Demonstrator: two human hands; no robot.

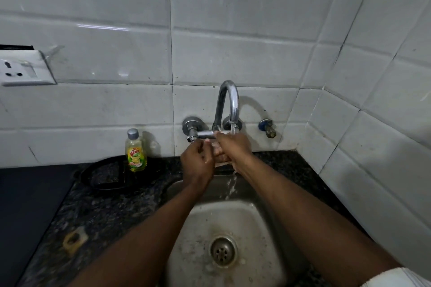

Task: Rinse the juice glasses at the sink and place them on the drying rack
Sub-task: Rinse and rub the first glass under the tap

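While water is running from the tap (229, 102) in a thin stream, the person is holding both hands together just under its spout, over the back edge of the sink (224, 235). The left hand (198, 158) is curled, its fingers bent inward toward the right hand (229, 147), whose fingers are wrapped around something pale and partly see-through between the two palms. That is probably a juice glass (220, 158), though it is mostly hidden and its outline is too blurred to be sure. The stream is striking the top of the right hand and spilling off below it into the sink, toward the drain (222, 250).

Judging by this, the rinsing step is in hand: the glass is being held or turned under the water, not yet set aside. No drying rack is showing anywhere around the tap; to the left of the tap a soap bottle (136, 151) is standing on the dark counter (98, 205) beside a black ring-shaped object (102, 177).

The next move likely calls for tipping the glass to empty it, keeping a firm grip because wet glass is slippery, then carrying it away from the tap to wherever the rack stands out of view.
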